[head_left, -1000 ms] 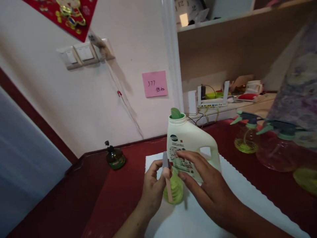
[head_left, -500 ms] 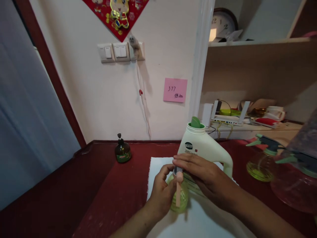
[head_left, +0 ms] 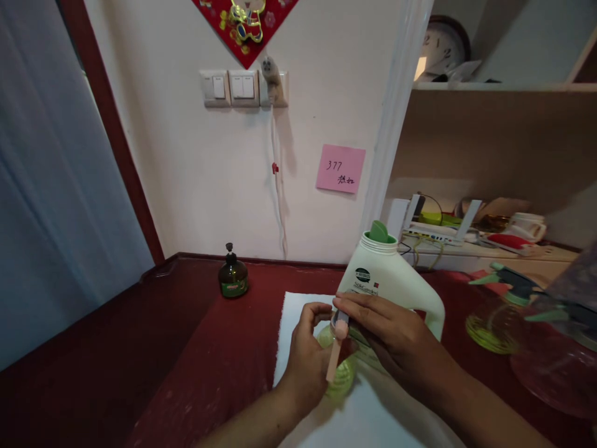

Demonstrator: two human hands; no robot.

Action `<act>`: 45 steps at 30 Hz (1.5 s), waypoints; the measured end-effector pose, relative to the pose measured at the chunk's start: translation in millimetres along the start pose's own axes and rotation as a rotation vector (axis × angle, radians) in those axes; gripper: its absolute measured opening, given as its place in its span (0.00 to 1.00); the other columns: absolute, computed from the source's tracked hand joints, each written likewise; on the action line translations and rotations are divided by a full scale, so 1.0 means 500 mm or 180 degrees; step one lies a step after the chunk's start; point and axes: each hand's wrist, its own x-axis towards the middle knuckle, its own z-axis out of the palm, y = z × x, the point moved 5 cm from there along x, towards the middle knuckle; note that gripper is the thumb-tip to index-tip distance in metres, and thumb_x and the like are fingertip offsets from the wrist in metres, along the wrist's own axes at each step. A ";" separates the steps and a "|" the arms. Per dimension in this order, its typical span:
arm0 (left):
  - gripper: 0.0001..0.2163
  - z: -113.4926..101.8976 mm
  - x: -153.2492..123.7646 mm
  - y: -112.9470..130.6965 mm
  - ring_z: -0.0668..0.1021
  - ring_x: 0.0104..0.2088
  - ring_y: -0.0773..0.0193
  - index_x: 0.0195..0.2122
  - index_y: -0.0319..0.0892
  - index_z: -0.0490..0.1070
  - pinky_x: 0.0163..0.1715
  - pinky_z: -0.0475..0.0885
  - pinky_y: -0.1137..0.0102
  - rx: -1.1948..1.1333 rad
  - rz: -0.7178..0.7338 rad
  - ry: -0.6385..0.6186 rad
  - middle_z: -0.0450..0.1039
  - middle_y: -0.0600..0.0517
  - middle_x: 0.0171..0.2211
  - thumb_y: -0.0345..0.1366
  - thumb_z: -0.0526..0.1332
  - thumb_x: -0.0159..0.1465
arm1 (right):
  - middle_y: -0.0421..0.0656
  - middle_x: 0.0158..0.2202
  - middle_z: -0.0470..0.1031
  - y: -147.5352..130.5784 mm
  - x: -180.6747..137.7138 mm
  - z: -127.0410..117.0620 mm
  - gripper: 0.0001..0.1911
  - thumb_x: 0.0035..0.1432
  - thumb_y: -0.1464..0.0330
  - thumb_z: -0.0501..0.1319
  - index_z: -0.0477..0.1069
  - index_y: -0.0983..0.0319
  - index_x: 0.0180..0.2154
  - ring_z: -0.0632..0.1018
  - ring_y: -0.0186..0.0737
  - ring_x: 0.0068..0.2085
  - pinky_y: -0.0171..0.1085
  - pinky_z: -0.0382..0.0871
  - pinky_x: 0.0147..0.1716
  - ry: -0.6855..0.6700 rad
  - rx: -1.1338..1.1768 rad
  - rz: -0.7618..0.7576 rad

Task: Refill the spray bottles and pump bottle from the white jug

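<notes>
Left hand curled, fingers closed around a slim pink tool with a grey-capped upper end, held upright just above the white mat. Right hand meets it from the right, fingertips pinching the grey tip. Behind the tool, partly hidden by both hands, a small yellow-green ribbed container on the mat. Just beyond stands a white detergent jug, cap off, green spout showing. Dark pump bottle well to the left on the red table; spray bottles far right.
</notes>
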 end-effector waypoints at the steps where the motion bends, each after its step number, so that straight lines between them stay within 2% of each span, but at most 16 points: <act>1: 0.19 -0.001 0.001 0.000 0.76 0.42 0.58 0.42 0.43 0.70 0.44 0.70 0.66 0.0095 0.0030 0.0045 0.75 0.51 0.41 0.37 0.75 0.53 | 0.52 0.52 0.80 -0.001 0.000 -0.001 0.20 0.68 0.76 0.53 0.71 0.62 0.58 0.80 0.38 0.53 0.37 0.78 0.49 0.0024 -0.0015 -0.0009; 4: 0.15 0.002 0.003 0.005 0.74 0.37 0.60 0.36 0.42 0.68 0.39 0.70 0.68 0.0183 0.0208 0.0029 0.73 0.53 0.36 0.41 0.72 0.57 | 0.52 0.51 0.80 -0.003 0.002 -0.003 0.19 0.67 0.77 0.53 0.72 0.63 0.57 0.81 0.38 0.51 0.36 0.78 0.49 0.0078 -0.0019 -0.0027; 9: 0.16 0.007 -0.007 0.014 0.75 0.35 0.59 0.36 0.42 0.71 0.33 0.70 0.68 0.0096 0.0213 -0.0037 0.74 0.50 0.33 0.51 0.65 0.63 | 0.51 0.51 0.81 -0.005 0.002 -0.004 0.18 0.68 0.75 0.54 0.73 0.64 0.56 0.81 0.38 0.51 0.36 0.78 0.49 0.0121 0.0000 0.0061; 16: 0.16 0.010 -0.024 0.018 0.76 0.43 0.53 0.42 0.42 0.75 0.40 0.72 0.64 0.0323 0.0402 -0.0083 0.76 0.45 0.42 0.50 0.58 0.69 | 0.52 0.50 0.81 -0.010 0.002 -0.008 0.18 0.69 0.74 0.53 0.73 0.65 0.56 0.82 0.40 0.49 0.38 0.80 0.47 0.0157 -0.0067 0.0071; 20: 0.14 0.011 -0.023 0.025 0.76 0.45 0.52 0.47 0.43 0.72 0.45 0.72 0.61 0.0512 0.0617 -0.0186 0.75 0.45 0.45 0.45 0.64 0.65 | 0.53 0.51 0.81 -0.015 0.003 -0.008 0.18 0.67 0.76 0.54 0.73 0.65 0.55 0.82 0.41 0.50 0.38 0.80 0.48 0.0146 -0.0089 0.0062; 23: 0.16 0.014 -0.015 0.026 0.76 0.37 0.57 0.45 0.44 0.68 0.39 0.73 0.64 0.0345 0.0505 -0.0205 0.73 0.49 0.38 0.44 0.68 0.62 | 0.52 0.50 0.81 -0.020 0.005 -0.008 0.19 0.66 0.77 0.53 0.73 0.65 0.55 0.82 0.40 0.50 0.38 0.80 0.47 0.0180 -0.0109 0.0004; 26: 0.13 0.019 -0.008 0.029 0.75 0.32 0.60 0.38 0.44 0.66 0.32 0.71 0.67 0.0073 0.0413 -0.0227 0.70 0.52 0.34 0.46 0.65 0.64 | 0.53 0.50 0.81 -0.019 0.006 -0.009 0.18 0.66 0.77 0.54 0.73 0.65 0.54 0.82 0.41 0.49 0.38 0.80 0.47 0.0219 -0.0116 0.0034; 28: 0.12 0.018 -0.008 0.034 0.75 0.34 0.59 0.38 0.43 0.68 0.33 0.72 0.66 0.0100 0.0507 -0.0221 0.70 0.50 0.36 0.47 0.62 0.67 | 0.53 0.50 0.81 -0.018 0.006 -0.009 0.17 0.67 0.77 0.54 0.74 0.66 0.54 0.82 0.42 0.49 0.39 0.80 0.47 0.0204 -0.0104 0.0072; 32: 0.12 0.011 -0.012 0.036 0.76 0.42 0.54 0.41 0.43 0.73 0.43 0.72 0.62 0.0492 0.0708 -0.0167 0.74 0.45 0.41 0.46 0.59 0.69 | 0.54 0.50 0.81 -0.016 0.005 -0.007 0.17 0.67 0.76 0.54 0.74 0.66 0.54 0.82 0.42 0.49 0.40 0.80 0.47 0.0206 -0.0059 0.0098; 38: 0.16 0.008 -0.010 0.018 0.75 0.49 0.50 0.45 0.44 0.76 0.49 0.71 0.59 0.0310 0.0585 -0.0314 0.76 0.44 0.46 0.48 0.56 0.71 | 0.54 0.51 0.81 -0.013 0.002 -0.007 0.17 0.69 0.75 0.54 0.73 0.66 0.55 0.82 0.43 0.50 0.41 0.81 0.47 0.0180 0.0000 0.0164; 41: 0.14 0.008 -0.007 0.023 0.75 0.50 0.50 0.48 0.44 0.74 0.50 0.71 0.59 0.0378 0.0582 -0.0368 0.75 0.44 0.49 0.47 0.62 0.67 | 0.54 0.51 0.81 -0.015 0.004 -0.010 0.18 0.68 0.75 0.53 0.73 0.66 0.55 0.82 0.43 0.50 0.41 0.80 0.48 0.0170 -0.0027 0.0180; 43: 0.16 0.011 -0.005 0.030 0.76 0.47 0.51 0.48 0.44 0.71 0.47 0.72 0.59 0.0369 0.0597 -0.0373 0.74 0.45 0.47 0.44 0.68 0.62 | 0.54 0.50 0.81 -0.019 0.008 -0.012 0.18 0.68 0.76 0.53 0.74 0.66 0.54 0.82 0.43 0.49 0.41 0.81 0.46 0.0176 -0.0071 0.0134; 45: 0.15 0.015 -0.001 0.031 0.77 0.41 0.56 0.44 0.44 0.69 0.40 0.74 0.63 0.0139 0.0429 -0.0373 0.72 0.47 0.43 0.45 0.68 0.62 | 0.54 0.49 0.81 -0.023 0.011 -0.013 0.17 0.67 0.76 0.53 0.74 0.66 0.53 0.83 0.44 0.49 0.41 0.81 0.46 0.0183 -0.0095 0.0110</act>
